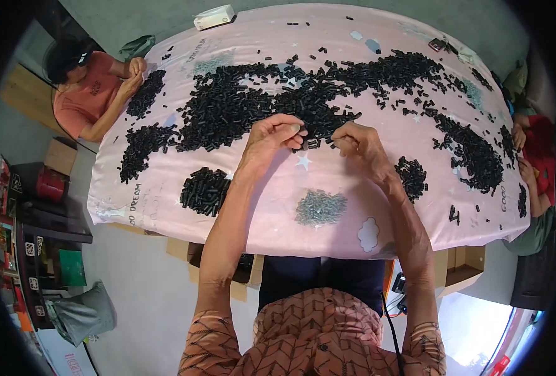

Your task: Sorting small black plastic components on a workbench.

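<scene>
Both my hands are over the middle of the pink cloth, just on the near side of a large heap of small black cylindrical pieces [227, 103]. My left hand [266, 143] is closed in a pinch, with a small black cylindrical piece [302, 130] at its thumb and fingertips. To its right and slightly apart, my right hand [358, 145] is also closed, its fingers curled together and turned toward the left hand. Whatever it pinches is too small to make out. Between my forearms lies a pile of small, thin, clear pieces [320, 208].
Smaller black piles lie beside my left forearm [204, 191] and right forearm [411, 178]. A person [96, 94] works at the left edge; another person's red sleeve [539, 153] shows at the right. A tissue box [214, 17] stands at the far edge. Cardboard boxes [463, 266] sit below the table.
</scene>
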A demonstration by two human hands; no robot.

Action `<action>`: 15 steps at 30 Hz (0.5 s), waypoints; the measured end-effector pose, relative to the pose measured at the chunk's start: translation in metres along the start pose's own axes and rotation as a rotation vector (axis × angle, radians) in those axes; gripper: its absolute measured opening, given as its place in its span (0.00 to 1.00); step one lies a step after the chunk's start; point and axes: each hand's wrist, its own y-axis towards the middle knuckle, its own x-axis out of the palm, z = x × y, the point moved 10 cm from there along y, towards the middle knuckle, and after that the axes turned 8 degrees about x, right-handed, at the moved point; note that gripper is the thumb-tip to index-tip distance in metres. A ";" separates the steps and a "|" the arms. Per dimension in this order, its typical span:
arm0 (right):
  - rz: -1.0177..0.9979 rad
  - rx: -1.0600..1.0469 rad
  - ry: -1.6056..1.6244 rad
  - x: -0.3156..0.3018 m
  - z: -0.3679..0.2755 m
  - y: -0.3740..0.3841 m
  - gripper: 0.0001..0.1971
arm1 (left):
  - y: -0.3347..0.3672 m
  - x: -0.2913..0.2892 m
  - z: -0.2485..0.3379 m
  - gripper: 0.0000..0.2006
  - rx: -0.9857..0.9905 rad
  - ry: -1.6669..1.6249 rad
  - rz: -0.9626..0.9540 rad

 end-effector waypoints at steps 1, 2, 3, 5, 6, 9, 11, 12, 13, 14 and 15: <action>-0.015 0.016 -0.026 0.011 0.002 0.002 0.06 | -0.004 -0.006 0.000 0.06 -0.014 0.014 0.015; -0.031 0.031 -0.052 0.022 0.004 0.005 0.07 | -0.009 -0.012 0.001 0.06 -0.028 0.029 0.031; -0.046 0.025 -0.036 0.034 0.004 0.008 0.07 | -0.014 -0.020 0.003 0.06 -0.029 0.041 0.050; 0.010 0.063 0.159 0.020 0.003 0.005 0.07 | -0.008 0.003 0.004 0.06 -0.033 0.007 -0.038; 0.021 0.069 0.148 0.017 0.000 0.002 0.07 | -0.006 0.012 0.004 0.06 -0.035 -0.002 -0.050; 0.053 0.100 0.182 0.019 -0.013 -0.002 0.06 | -0.014 0.026 0.002 0.04 -0.054 0.066 -0.100; 0.049 0.086 0.064 0.019 -0.014 -0.002 0.06 | -0.015 0.031 0.001 0.04 -0.053 0.062 -0.117; 0.049 0.089 0.065 0.018 -0.013 -0.001 0.06 | -0.016 0.034 0.001 0.04 -0.050 0.058 -0.135; 0.048 0.024 0.012 0.018 -0.017 -0.001 0.06 | -0.016 0.034 0.000 0.04 -0.052 0.058 -0.134; 0.049 -0.040 -0.041 0.019 -0.023 -0.002 0.06 | -0.017 0.035 0.000 0.04 -0.060 0.043 -0.137; 0.048 -0.039 -0.040 0.019 -0.022 -0.002 0.06 | -0.017 0.035 -0.001 0.05 -0.069 0.027 -0.140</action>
